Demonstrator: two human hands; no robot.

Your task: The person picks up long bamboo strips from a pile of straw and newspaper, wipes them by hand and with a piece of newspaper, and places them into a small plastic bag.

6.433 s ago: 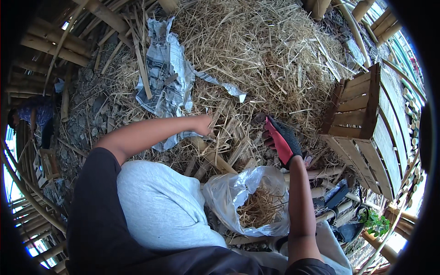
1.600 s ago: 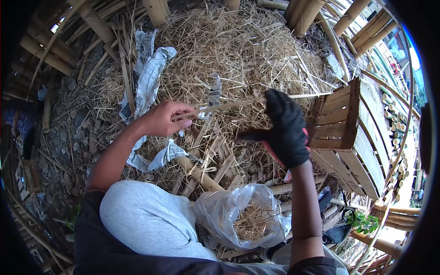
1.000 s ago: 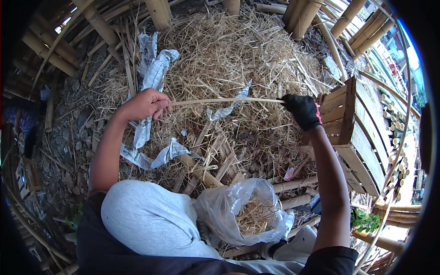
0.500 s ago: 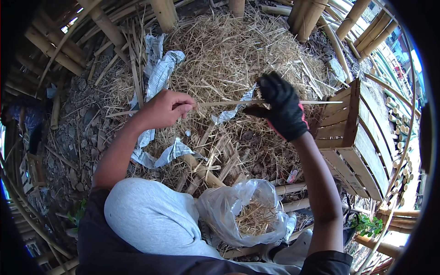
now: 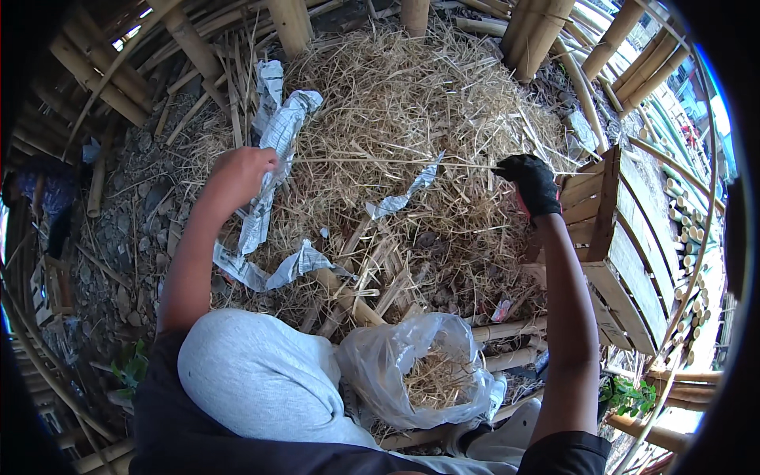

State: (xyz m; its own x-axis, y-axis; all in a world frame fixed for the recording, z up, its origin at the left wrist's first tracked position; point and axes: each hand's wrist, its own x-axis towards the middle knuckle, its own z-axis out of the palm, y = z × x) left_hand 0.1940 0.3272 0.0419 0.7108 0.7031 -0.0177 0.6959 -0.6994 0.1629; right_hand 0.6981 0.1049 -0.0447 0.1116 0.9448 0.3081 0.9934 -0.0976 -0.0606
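Observation:
A thin, pale bamboo strip (image 5: 388,161) stretches nearly level across the straw between my hands. My bare left hand (image 5: 244,176) is closed at its left end, beside a torn piece of newspaper (image 5: 273,146); the fingertips are partly hidden. My right hand (image 5: 529,184), in a black and red glove, grips the strip farther right, and a short end pokes out beyond it toward a slatted wooden crate (image 5: 625,297). Loose straw (image 5: 443,95) lies under the strip, with a smaller newspaper scrap (image 5: 396,204) just below its middle.
A clear plastic bag (image 5: 372,356) holding straw stands by my knees. Bamboo posts (image 5: 289,24) rise at the far side, and cut bamboo poles (image 5: 693,261) are stacked beyond the crate. Stony ground (image 5: 127,237) lies to the left, where another person (image 5: 51,194) is partly visible.
My hands have moved apart along the strip, the left one up and leftward, the right one rightward. The gloved fingers, spread before, have closed on the strip.

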